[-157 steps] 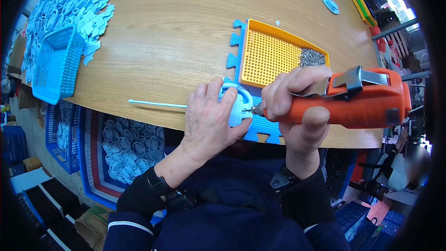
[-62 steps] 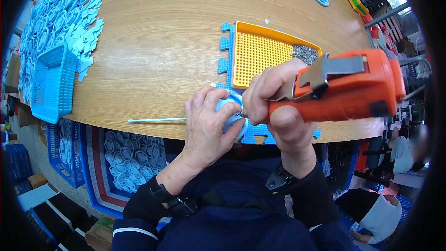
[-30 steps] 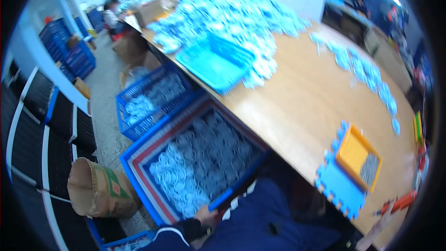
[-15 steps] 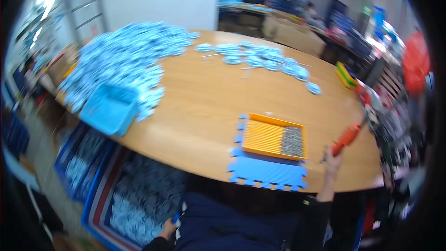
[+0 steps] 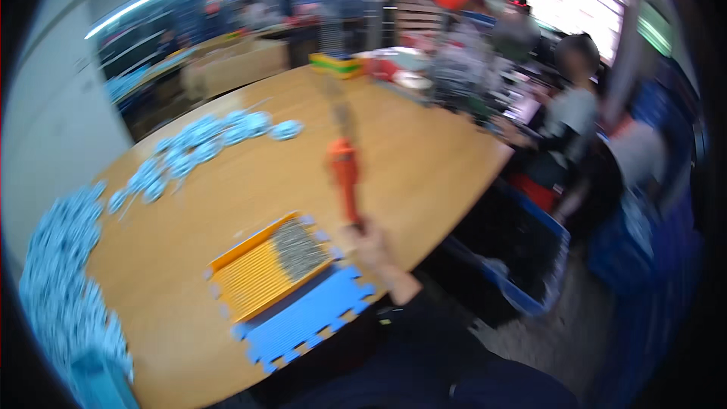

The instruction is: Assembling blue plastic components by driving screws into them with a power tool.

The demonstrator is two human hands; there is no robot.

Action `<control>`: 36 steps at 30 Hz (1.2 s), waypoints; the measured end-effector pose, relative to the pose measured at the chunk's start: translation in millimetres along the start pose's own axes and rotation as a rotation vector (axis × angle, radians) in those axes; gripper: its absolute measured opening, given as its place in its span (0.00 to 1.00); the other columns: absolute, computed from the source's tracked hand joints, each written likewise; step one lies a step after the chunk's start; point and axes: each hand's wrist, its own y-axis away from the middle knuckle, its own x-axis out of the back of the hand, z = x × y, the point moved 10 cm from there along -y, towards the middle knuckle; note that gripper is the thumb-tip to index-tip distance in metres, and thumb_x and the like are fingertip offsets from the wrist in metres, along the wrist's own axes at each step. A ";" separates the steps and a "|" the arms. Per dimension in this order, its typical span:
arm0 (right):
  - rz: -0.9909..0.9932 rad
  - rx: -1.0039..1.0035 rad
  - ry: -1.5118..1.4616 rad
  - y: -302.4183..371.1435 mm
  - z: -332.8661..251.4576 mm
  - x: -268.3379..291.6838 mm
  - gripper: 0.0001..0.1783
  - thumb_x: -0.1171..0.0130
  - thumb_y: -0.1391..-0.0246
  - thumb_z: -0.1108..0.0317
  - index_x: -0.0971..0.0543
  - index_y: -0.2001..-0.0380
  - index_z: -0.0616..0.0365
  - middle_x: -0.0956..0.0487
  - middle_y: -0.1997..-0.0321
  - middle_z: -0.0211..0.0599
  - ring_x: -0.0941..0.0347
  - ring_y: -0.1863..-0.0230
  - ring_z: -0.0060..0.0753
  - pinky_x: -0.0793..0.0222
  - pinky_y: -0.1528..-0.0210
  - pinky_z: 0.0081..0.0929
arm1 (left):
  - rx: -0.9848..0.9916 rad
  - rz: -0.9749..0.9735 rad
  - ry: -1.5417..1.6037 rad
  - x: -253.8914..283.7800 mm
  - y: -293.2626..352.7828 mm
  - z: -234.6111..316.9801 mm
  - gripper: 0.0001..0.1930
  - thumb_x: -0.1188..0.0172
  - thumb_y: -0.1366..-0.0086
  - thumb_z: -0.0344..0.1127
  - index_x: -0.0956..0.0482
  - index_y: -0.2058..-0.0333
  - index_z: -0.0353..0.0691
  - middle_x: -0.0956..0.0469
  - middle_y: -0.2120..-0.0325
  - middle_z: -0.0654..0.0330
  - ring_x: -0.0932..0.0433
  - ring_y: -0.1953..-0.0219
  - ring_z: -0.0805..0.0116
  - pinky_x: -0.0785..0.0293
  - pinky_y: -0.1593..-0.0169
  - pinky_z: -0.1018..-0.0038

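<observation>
My right hand [image 5: 369,246] is closed round the lower part of an orange electric screwdriver [image 5: 344,178], held upright above the table. A blurred dark cord rises from its top. To the left of this hand lies a ribbed yellow tray [image 5: 250,280], with a heap of small grey metal pieces, apparently screws [image 5: 297,248], at its right end. The tray rests partly on a blue foam mat [image 5: 307,310] with toothed edges. Farther off, several light blue round parts [image 5: 201,136] are spread in a loose row. My left hand is out of the picture.
A large pile of light blue parts [image 5: 60,280] covers the table's left side, beside a blue bin [image 5: 98,379]. A yellow-green box [image 5: 337,66] stands at the far edge. To the right, a person [image 5: 572,113] sits near a blue-rimmed crate [image 5: 556,273].
The view has swung right, so the table things appear farther left. My left hand, seen low beside the crates before, has left the picture. The right hand still grips the screwdriver.
</observation>
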 end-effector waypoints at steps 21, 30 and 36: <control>-0.009 0.194 0.203 11.9 7.9 -6.0 0.12 0.45 0.45 0.63 0.26 0.67 0.63 0.25 0.69 0.45 0.26 0.67 0.46 0.31 0.64 0.37 | -0.255 -0.534 -0.433 -181.3 -21.3 107.2 0.23 0.41 0.47 0.44 0.22 0.56 0.34 0.22 0.57 0.44 0.24 0.50 0.49 0.29 0.48 0.63; -0.003 0.182 0.222 18.2 0.4 -1.2 0.14 0.45 0.44 0.61 0.27 0.69 0.63 0.26 0.71 0.46 0.27 0.69 0.47 0.32 0.65 0.37 | -0.238 -0.565 -0.468 -178.9 -11.2 84.2 0.23 0.41 0.46 0.44 0.22 0.56 0.35 0.22 0.57 0.44 0.24 0.50 0.49 0.29 0.48 0.63; -0.022 0.171 0.224 16.8 8.4 -13.1 0.13 0.46 0.45 0.59 0.24 0.69 0.60 0.25 0.70 0.47 0.27 0.67 0.48 0.32 0.64 0.38 | -0.161 -0.520 -0.424 -151.1 8.5 48.9 0.22 0.41 0.46 0.44 0.22 0.56 0.35 0.22 0.57 0.44 0.24 0.50 0.49 0.29 0.48 0.63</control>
